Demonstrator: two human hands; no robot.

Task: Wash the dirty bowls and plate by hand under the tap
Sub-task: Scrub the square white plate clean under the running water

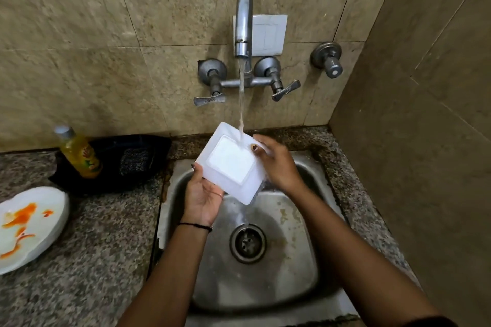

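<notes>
Sink (292, 260): the steel basin lies right below you, with water running off toward the drain.
Plate (29, 223): it waits on the counter (93, 260) to your left, smeared orange, well apart from the sink.
Left hand (203, 199): it cups the bowl's near left corner from beneath, fingers curled round the rim.
Right hand (276, 164): it clasps the far right edge, thumb on top.
Bowl (231, 164): square and white, it is turned base-up and tilted over the sink.
Handling: judge it rigid, fairly light and likely breakable. Wet, it will be slick, so keep hold of opposite rims rather than the flat base.
Tap (244, 21): it is running, and its stream strikes the bowl's upturned base near your right thumb.
</notes>
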